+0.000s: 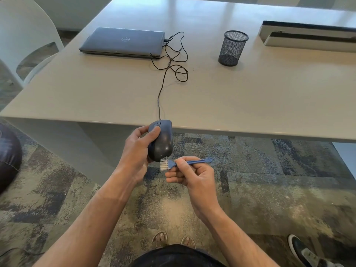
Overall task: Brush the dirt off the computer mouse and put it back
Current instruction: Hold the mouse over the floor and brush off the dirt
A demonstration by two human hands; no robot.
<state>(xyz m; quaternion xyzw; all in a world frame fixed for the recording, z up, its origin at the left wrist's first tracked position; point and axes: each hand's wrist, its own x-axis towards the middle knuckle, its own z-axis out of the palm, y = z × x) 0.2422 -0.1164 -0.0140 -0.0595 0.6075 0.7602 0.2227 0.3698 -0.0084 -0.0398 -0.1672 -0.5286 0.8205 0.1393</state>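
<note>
Dark grey wired computer mouse (161, 140) held off the pale grey worktop (231, 97), just past its near edge and above the patterned carpet (269, 180), tilted with the rounded tail end down and the buttons toward the worktop. Left hand (137, 151) wrapped round the mouse's left side — thumb lying across the top near the buttons, the other fingers hidden behind the body. Right hand (192, 174) curled round the small blue plastic brush with white bristles (173, 164), pinching the handle close to the head, handle tip sticking out to the right. Bristles touching the lower tail end of the mouse. Thin black cable (161, 87) running from the mouse's front up across the worktop, looping loosely beside the closed grey laptop (123, 42) and reaching its right side. Black wire-mesh pen cup (233, 48) standing upright to the right of the loops, well apart from the laptop. A few dark specks on the worktop between the cable loops and the cup. Long white-and-black cable tray (308, 35) at the far right. White moulded chair (25, 35) at the left edge. Sandalled feet (173, 240) on the carpet below — a dark shoe with a white sole (302, 249) at the lower right.
</note>
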